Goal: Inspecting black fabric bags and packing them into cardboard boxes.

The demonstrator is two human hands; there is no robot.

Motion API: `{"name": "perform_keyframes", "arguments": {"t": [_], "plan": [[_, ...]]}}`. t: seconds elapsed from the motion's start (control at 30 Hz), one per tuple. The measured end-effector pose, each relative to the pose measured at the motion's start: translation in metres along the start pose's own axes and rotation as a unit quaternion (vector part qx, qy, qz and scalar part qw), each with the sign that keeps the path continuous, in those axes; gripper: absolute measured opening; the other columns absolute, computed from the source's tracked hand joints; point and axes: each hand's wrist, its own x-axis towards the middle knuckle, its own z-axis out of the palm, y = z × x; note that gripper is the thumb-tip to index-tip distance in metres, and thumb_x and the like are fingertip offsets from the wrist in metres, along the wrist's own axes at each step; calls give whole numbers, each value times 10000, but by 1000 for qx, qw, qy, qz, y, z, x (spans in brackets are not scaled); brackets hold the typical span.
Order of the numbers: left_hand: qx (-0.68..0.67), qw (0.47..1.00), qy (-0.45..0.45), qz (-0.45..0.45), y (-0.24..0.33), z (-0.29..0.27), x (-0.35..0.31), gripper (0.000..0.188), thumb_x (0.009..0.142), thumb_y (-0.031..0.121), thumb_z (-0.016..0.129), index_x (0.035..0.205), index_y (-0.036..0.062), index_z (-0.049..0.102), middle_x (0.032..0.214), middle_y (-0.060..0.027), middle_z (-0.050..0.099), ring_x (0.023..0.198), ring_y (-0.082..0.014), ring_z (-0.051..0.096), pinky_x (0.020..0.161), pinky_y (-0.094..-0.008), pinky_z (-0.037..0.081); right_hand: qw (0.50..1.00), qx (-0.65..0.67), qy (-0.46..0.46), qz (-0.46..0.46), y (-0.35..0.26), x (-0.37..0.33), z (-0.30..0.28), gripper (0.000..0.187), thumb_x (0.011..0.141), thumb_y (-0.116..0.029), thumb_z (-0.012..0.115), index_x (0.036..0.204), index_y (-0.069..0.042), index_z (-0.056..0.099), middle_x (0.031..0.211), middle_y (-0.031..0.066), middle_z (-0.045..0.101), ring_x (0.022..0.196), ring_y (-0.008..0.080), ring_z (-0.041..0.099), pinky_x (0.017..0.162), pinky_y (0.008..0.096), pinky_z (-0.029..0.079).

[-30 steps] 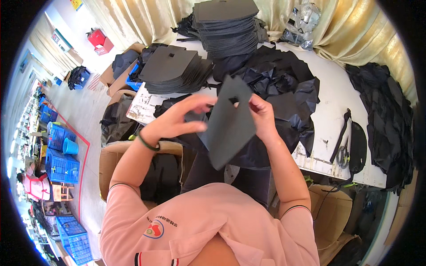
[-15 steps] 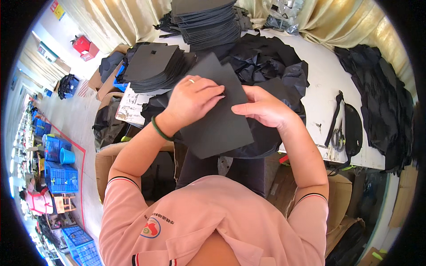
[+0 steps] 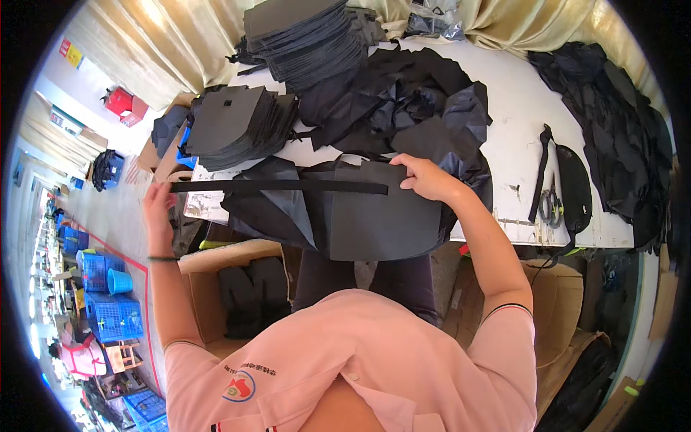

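A flat dark grey panel (image 3: 385, 227) lies on black fabric (image 3: 270, 212) at the table's near edge. My right hand (image 3: 428, 178) grips its upper right edge, thumb on top and fingers mostly hidden. A black webbing strap (image 3: 281, 186) runs straight leftward from the upper part of the panel. Its far left end is pinched in my left hand (image 3: 159, 207), out past the table's left edge. Whether the strap passes through the panel or only lies over it, I cannot tell.
Stacks of dark panels (image 3: 227, 119) and taller panels (image 3: 302, 43) stand behind. Crumpled black fabric (image 3: 403, 93) covers the table's middle. To the right lie scissors (image 3: 551, 207), a black pouch (image 3: 574, 183) and piled black cloth (image 3: 612, 129). An open carton (image 3: 198, 277) sits below.
My left hand has moved far left, drawing the strap out straight. The panel has gone from being held up and tilted to lying on the fabric, with my right hand still at its edge.
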Motion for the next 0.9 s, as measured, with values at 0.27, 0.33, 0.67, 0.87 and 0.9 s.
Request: {"name": "perform_keyframes", "arguments": {"t": [0.27,0.33,0.67,0.87,0.9], "plan": [[156,784,-418,432,90,250,-70,525,825,259,750,1257,30,561,1238,-157,596,1180,-296,541,1016,-385,412,985,-150,76,-35,-69,-33,-1,576,780,-97,720,1310,-136,498,1080,179,661,1012,361,629,870,427,486],[138,731,-585,323,95,295,-69,553,804,243,771,1256,8,558,1198,-149,620,1130,-261,572,979,-364,440,981,-156,94,-72,-77,-35,5,600,768,-98,729,1318,-132,489,1094,174,659,1007,360,631,869,430,485],[127,648,-750,41,106,341,-80,554,718,17,775,1238,35,583,1131,-63,666,1044,-156,593,930,-312,464,946,-232,187,-124,-72,-49,14,657,752,-100,749,1337,-112,450,1067,126,665,946,293,650,811,396,460],[75,652,-753,48,104,342,-79,704,684,-43,767,1330,67,511,1235,-41,619,1120,-157,568,987,-316,437,913,-324,222,-110,-78,-49,22,657,727,-62,732,1323,-90,459,935,95,652,834,246,662,736,376,446],[75,651,-754,47,102,343,-80,704,684,-43,767,1330,67,511,1235,-41,619,1120,-157,568,987,-316,437,913,-323,222,-109,-78,-48,25,657,727,-62,732,1323,-90,459,935,95,652,834,246,662,736,376,446]]}}
